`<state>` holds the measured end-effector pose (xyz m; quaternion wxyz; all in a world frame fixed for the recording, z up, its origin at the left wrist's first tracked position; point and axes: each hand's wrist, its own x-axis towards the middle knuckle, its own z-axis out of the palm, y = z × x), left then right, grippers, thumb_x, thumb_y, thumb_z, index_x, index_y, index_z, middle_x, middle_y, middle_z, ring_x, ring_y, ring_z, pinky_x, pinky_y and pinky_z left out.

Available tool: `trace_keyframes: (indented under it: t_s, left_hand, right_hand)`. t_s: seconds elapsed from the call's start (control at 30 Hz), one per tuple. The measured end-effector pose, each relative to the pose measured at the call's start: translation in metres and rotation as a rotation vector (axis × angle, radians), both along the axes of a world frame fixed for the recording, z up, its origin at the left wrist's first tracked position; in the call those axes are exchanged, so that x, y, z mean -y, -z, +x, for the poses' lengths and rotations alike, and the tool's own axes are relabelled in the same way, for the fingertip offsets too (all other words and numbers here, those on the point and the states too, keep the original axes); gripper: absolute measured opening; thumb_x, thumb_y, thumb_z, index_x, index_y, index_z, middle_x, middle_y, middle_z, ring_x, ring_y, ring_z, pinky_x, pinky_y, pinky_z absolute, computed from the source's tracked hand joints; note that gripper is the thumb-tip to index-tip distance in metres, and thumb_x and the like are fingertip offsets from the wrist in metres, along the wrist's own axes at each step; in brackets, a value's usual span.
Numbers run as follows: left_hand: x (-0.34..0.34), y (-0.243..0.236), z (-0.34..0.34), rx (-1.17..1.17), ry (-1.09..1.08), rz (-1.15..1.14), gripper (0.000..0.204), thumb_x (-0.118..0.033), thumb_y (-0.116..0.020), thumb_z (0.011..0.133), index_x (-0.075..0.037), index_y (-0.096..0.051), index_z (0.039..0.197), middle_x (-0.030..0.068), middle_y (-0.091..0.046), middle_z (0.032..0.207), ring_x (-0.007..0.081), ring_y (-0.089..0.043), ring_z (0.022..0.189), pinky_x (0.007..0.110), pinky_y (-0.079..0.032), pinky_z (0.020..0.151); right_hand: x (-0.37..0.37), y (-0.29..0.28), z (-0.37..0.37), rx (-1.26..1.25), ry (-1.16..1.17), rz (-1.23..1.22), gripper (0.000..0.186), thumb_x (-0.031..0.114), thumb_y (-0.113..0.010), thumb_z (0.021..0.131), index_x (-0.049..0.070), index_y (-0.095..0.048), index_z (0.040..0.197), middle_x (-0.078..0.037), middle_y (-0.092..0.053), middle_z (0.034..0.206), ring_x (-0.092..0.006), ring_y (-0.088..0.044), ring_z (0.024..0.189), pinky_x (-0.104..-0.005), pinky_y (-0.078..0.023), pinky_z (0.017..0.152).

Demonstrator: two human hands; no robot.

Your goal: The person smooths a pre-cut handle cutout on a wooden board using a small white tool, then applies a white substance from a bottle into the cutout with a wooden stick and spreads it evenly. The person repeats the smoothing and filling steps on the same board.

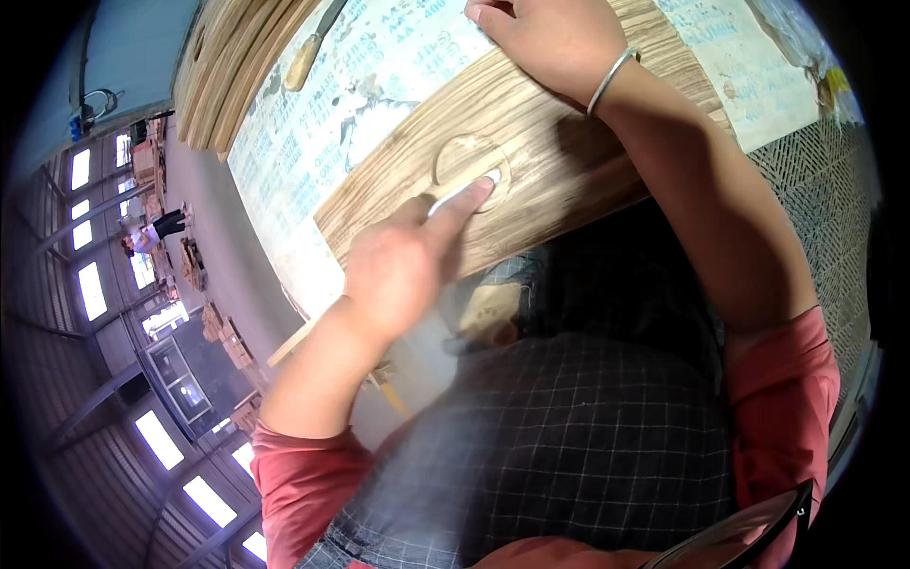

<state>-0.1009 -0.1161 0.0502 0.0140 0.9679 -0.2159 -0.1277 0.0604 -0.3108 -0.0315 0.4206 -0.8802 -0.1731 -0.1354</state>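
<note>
A striped brown wooden board (408,171) lies at a slant in front of me, with a round recess (460,159) in its face. My left hand (403,266) is closed on a small white piece (493,176), and a finger presses it against the near rim of the recess. Part of the white piece is hidden under the fingers, so its kind is unclear. My right hand (559,43) rests at the board's far edge, wearing a bangle at the wrist. The upper picture edge cuts off most of its fingers.
Printed white sheeting (313,156) covers the worktop under the board. A wooden-handled tool (303,63) lies beyond it, beside stacked curved wood strips (220,71). Crumpled clear plastic (806,43) is at far right. Another person (156,232) stands far off to the left.
</note>
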Motion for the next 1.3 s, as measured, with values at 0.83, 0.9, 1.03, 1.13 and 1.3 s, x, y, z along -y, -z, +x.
trace_keyframes:
  t_s: [0.83, 0.9, 1.03, 1.13, 1.3]
  left_hand:
    - [-0.014, -0.034, 0.023, -0.179, 0.113, 0.16, 0.055, -0.007, -0.069, 0.082, -0.027, -0.066, 0.133, 0.0095, -0.064, 0.082, 0.0308, -0.064, 0.069, 0.041, -0.053, 0.063]
    - [-0.016, -0.034, 0.027, -0.235, 0.091, 0.102, 0.054, -0.005, -0.067, 0.083, -0.026, -0.067, 0.132, 0.0083, -0.065, 0.084, 0.0288, -0.064, 0.067, 0.039, -0.053, 0.062]
    - [-0.012, -0.017, 0.015, -0.19, 0.015, -0.035, 0.063, 0.003, -0.067, 0.078, -0.027, -0.067, 0.133, 0.0085, -0.06, 0.077, 0.0284, -0.061, 0.065, 0.039, -0.051, 0.062]
    - [-0.008, -0.024, 0.02, -0.196, 0.092, 0.056, 0.061, 0.001, -0.066, 0.079, -0.027, -0.066, 0.133, 0.0089, -0.062, 0.081, 0.0287, -0.063, 0.066, 0.04, -0.052, 0.061]
    - [-0.014, -0.025, 0.026, -0.241, 0.075, 0.039, 0.059, -0.001, -0.068, 0.081, -0.03, -0.067, 0.133, 0.0079, -0.064, 0.08, 0.027, -0.063, 0.066, 0.038, -0.051, 0.061]
  right_hand:
    - [0.001, 0.0, -0.002, -0.03, -0.015, 0.094, 0.021, 0.02, -0.056, 0.087, 0.004, -0.07, 0.084, -0.021, -0.068, 0.087, -0.041, -0.065, 0.084, -0.0503, -0.051, 0.08]
    - [-0.002, -0.002, -0.001, -0.085, -0.019, 0.059, 0.023, 0.021, -0.055, 0.087, 0.004, -0.07, 0.085, -0.021, -0.068, 0.086, -0.0416, -0.065, 0.084, -0.0513, -0.051, 0.081]
    - [-0.004, -0.008, -0.003, -0.12, -0.035, 0.011, 0.025, 0.021, -0.053, 0.088, 0.005, -0.072, 0.086, -0.022, -0.068, 0.087, -0.042, -0.065, 0.087, -0.0517, -0.05, 0.084]
    - [0.002, 0.003, 0.0, 0.016, -0.043, 0.014, 0.025, 0.023, -0.055, 0.089, 0.006, -0.072, 0.086, -0.021, -0.069, 0.089, -0.0402, -0.065, 0.09, -0.0495, -0.05, 0.084]
    - [-0.006, 0.0, -0.015, 0.012, 0.078, 0.221, 0.024, 0.022, -0.055, 0.089, 0.005, -0.073, 0.086, -0.019, -0.069, 0.088, -0.039, -0.065, 0.087, -0.0489, -0.051, 0.083]
